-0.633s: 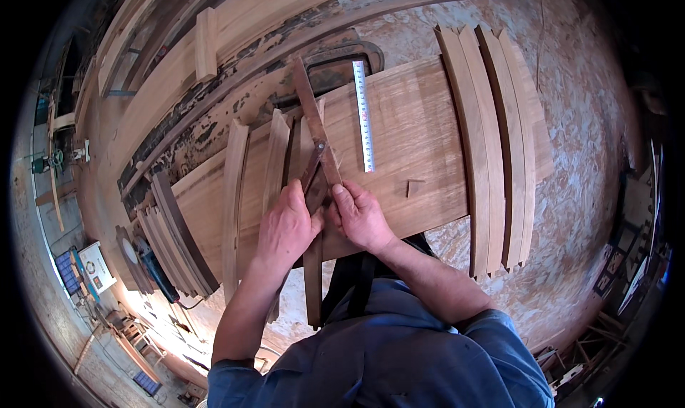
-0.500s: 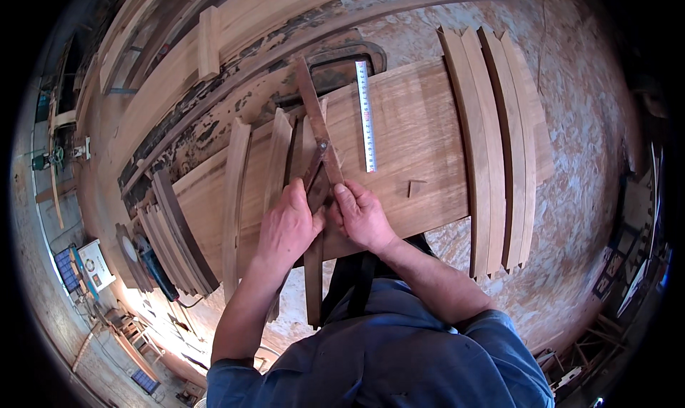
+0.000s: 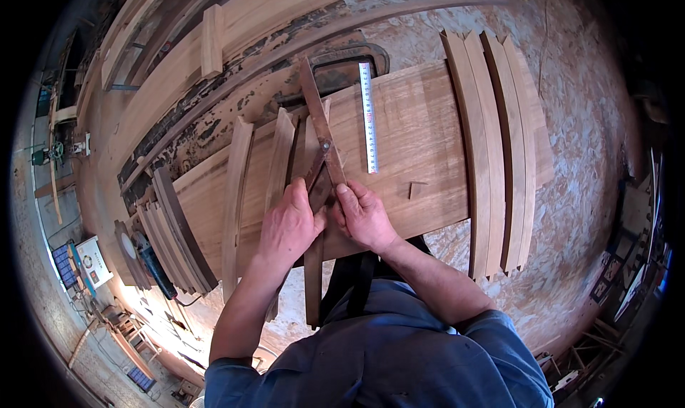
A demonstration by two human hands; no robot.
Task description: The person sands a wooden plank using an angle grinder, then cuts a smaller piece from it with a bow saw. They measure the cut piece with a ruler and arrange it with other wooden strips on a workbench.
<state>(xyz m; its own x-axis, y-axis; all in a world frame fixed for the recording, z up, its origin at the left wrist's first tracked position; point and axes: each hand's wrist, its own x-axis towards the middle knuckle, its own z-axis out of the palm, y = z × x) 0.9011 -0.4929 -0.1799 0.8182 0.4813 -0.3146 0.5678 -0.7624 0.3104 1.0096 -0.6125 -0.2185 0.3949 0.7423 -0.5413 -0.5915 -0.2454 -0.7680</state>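
Note:
A bevel gauge (image 3: pixel 318 115) with a rusty brown blade lies crosswise over a narrow wooden strip (image 3: pixel 313 283). My left hand (image 3: pixel 287 222) is closed around the gauge's lower left leg, against the strip. With thumb and fingers, my right hand (image 3: pixel 364 215) pinches the near end of the blade. Both legs cross at a small pivot screw between the hands and the blade's far tip. Beneath everything is a broad wooden board (image 3: pixel 414 115). Just right of the gauge, a white ruler strip (image 3: pixel 368 123) lies on the board, and a small L-shaped mark or piece (image 3: pixel 416 188) is nearer me.
Notched, slightly curved wooden pieces (image 3: pixel 487 151) lie across the board's right end. More strips (image 3: pixel 237 194) lie left of my hands. A corded power tool (image 3: pixel 153 265) sits beside stacked slats (image 3: pixel 178 230) at far left. Beyond the board are a metal frame (image 3: pixel 378 55) and long planks (image 3: pixel 271 8).
Hardly anything differs. The whole view has shifted very slightly, while both hands keep the same hold on the bevel gauge.

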